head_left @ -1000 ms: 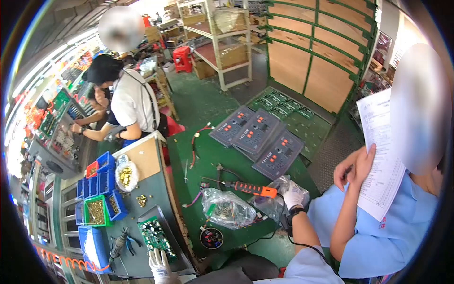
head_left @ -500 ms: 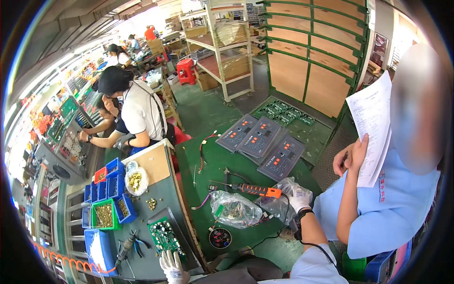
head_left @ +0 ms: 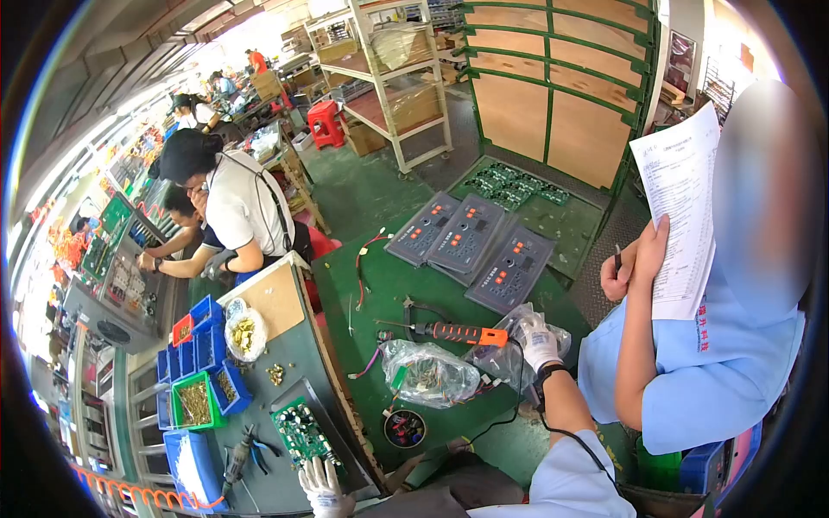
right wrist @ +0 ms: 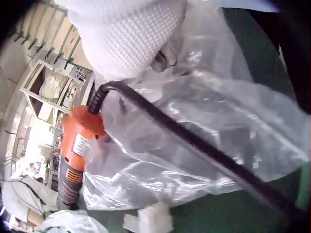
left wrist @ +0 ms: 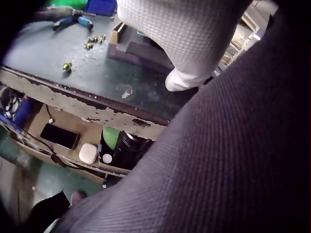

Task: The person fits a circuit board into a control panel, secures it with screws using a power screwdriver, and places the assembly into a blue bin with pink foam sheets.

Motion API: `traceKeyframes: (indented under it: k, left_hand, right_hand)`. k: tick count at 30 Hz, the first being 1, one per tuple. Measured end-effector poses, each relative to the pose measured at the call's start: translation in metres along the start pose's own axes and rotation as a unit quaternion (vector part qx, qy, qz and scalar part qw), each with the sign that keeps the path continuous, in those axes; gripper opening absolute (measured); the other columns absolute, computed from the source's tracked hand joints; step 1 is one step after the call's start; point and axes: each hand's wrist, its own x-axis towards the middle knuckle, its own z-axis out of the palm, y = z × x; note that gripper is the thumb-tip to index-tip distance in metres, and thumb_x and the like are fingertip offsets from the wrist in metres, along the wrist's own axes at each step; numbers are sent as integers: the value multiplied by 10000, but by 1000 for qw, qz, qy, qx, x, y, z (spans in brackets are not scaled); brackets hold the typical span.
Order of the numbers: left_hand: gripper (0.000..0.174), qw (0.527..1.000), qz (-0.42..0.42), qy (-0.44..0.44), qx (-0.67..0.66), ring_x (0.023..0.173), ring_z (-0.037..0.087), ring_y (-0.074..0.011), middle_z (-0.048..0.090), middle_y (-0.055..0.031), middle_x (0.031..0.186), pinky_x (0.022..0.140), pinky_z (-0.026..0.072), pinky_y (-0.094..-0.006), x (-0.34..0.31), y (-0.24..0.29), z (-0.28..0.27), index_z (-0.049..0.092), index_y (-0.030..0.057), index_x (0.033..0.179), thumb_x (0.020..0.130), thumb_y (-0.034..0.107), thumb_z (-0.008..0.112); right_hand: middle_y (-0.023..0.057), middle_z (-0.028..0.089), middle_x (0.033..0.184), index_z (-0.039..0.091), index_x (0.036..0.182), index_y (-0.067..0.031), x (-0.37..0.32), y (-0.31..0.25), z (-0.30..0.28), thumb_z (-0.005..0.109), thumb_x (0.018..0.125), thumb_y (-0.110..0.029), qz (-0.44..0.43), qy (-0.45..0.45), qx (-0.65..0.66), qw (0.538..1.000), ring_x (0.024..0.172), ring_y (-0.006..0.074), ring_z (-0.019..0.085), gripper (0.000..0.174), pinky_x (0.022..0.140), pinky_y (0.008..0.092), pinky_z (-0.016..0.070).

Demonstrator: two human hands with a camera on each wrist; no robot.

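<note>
My left hand [head_left: 324, 488], in a white glove, rests with straight fingers at the near edge of a green circuit board [head_left: 300, 432]. The board lies on a dark flat part on the workbench. In the left wrist view the glove [left wrist: 180, 34] hides most of that part. My right hand [head_left: 539, 341], also gloved, rests on a crumpled clear plastic bag [right wrist: 170, 145] on the green table. Beside it lies an orange-and-black corded tool [head_left: 466, 334] with a thin tip, like a soldering iron; its fingertips are partly hidden in the right wrist view.
Grey control panels [head_left: 509, 268] overlap on the green table, near a bag of wires [head_left: 430, 373] and a round container [head_left: 404, 427]. Blue and green bins [head_left: 195, 400], pliers [head_left: 257, 445] and brass parts [head_left: 275, 374] occupy the bench. A person holding papers [head_left: 678, 224] is at right.
The head view has shifted a little. The person at right has raised the papers and turned slightly. Both my hands stay at the board and the bag.
</note>
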Motion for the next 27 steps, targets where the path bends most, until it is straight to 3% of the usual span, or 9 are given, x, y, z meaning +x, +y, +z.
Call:
traceKeyframes:
  k: [4, 8, 13, 16, 18, 19, 21, 23, 27]
  left_hand:
    - [932, 1000, 1, 23, 10, 1344, 303, -449, 355, -247, 1445, 1118, 225, -587, 0, 1, -1, 346, 17, 1443, 604, 243, 682]
    - [892, 1000, -11, 22, 2, 1338, 311, -450, 370, -243, 1429, 1116, 234, -587, 1, 4, -2, 343, 24, 1447, 621, 206, 628]
    - [912, 999, -20, 19, -22, 1337, 308, -452, 375, -244, 1420, 1118, 223, -589, 2, 9, -11, 358, 20, 1434, 601, 208, 678]
    - [919, 996, -21, 37, -76, 1341, 292, -459, 372, -246, 1419, 1118, 211, -592, 5, 15, -12, 384, 9, 1406, 586, 234, 733]
    - [746, 996, -39, 8, -76, 1318, 369, -409, 416, -229, 1400, 1099, 282, -559, 11, 27, -56, 407, 10, 1368, 736, 239, 728]
    - [753, 998, -26, 43, 27, 1293, 351, -443, 405, -234, 1374, 1051, 265, -587, 7, 10, -7, 482, 55, 1266, 581, 224, 746]
    - [552, 996, -29, 83, 10, 1232, 426, -391, 466, -181, 1316, 1016, 299, -560, 9, 14, -19, 519, 81, 1229, 691, 164, 612]
    - [520, 996, -38, 75, 6, 1230, 435, -379, 479, -175, 1321, 999, 317, -551, 11, 18, -29, 518, 78, 1247, 736, 158, 576]
    - [580, 995, -41, 90, 18, 1264, 420, -389, 462, -190, 1370, 1026, 305, -554, 6, 14, -16, 472, 78, 1349, 781, 164, 543]
  right_hand:
    - [165, 587, 1230, 604, 1207, -121, 30, 2, 20, 529, 895, -226, 133, -137, -9, 982, 1058, 342, 621, 338, 880, 441, 515]
    - [148, 576, 1255, 613, 1184, -89, 28, -5, 27, 522, 901, -166, 234, -81, 20, 969, 1107, 294, 610, 307, 881, 397, 523]
    - [166, 470, 1381, 587, 1239, -108, 39, -12, 7, 613, 836, -136, 237, -152, 2, 960, 1174, 321, 562, 405, 921, 403, 507]
    - [209, 604, 1128, 641, 1059, -46, 33, 4, 28, 586, 826, -178, 134, -65, 46, 988, 1053, 346, 615, 273, 870, 417, 520]
    - [201, 656, 1001, 673, 969, -65, 24, -23, -25, 551, 820, -155, 114, -55, 66, 990, 1005, 361, 624, 213, 835, 447, 509]
    - [170, 667, 1030, 678, 988, -102, 8, -50, -73, 546, 825, -166, 86, 22, 135, 987, 1000, 348, 628, 219, 837, 455, 503]
    - [158, 650, 1103, 649, 1107, -117, -1, -93, -137, 577, 829, -187, 184, -77, 119, 973, 1026, 340, 613, 295, 874, 444, 483]
    - [229, 537, 1281, 584, 1178, -6, -10, -43, -61, 571, 849, -131, 147, -16, 184, 972, 1213, 369, 494, 352, 1035, 415, 382]
    - [233, 566, 1218, 572, 1141, 31, -22, -4, -2, 572, 861, -123, 107, 47, 166, 979, 1183, 369, 502, 319, 1024, 421, 376]
